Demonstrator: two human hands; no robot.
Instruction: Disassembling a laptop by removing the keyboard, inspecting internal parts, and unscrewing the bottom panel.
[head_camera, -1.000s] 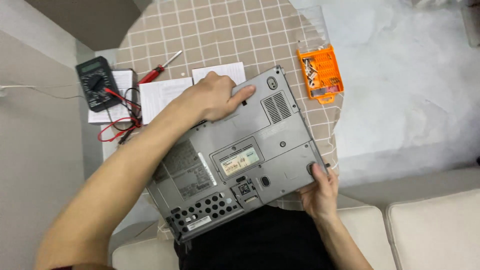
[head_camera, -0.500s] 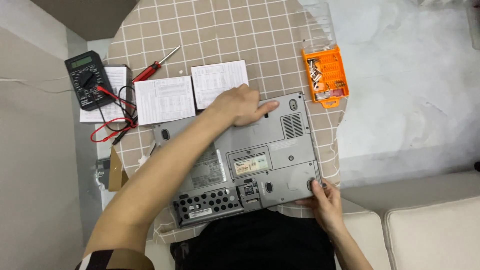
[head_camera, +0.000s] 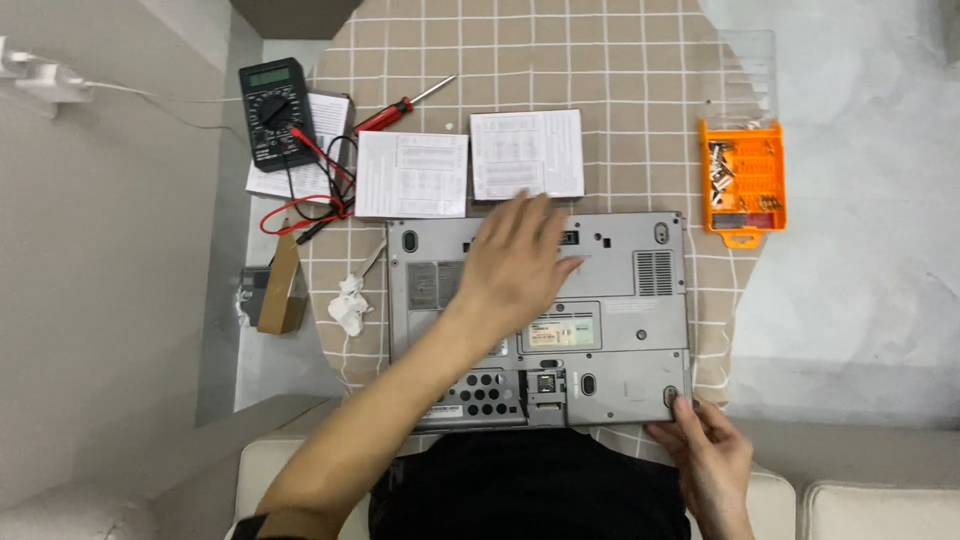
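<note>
Table: a checked beige cloth (head_camera: 620, 90) covers it.
Laptop: the grey laptop (head_camera: 620, 300) lies bottom-up at the near middle of the cloth, square to the table edge.
Left hand: the left hand (head_camera: 515, 265) is spread flat, fingers loosely open, over the laptop's far middle, gripping nothing.
Right hand: the right hand (head_camera: 705, 455) has its fingertips on the laptop's near right corner, fingers slightly curled; no firm grasp shows.
Bit case: an orange bit case (head_camera: 743, 183) sits far right, clear lid open.
Papers: two printed sheets (head_camera: 412, 173) lie just beyond the laptop.
Multimeter: a black multimeter (head_camera: 272, 112) sits far left, its leads trailing.
Screwdriver: a red-handled screwdriver (head_camera: 398, 108) lies beside the multimeter.
</note>
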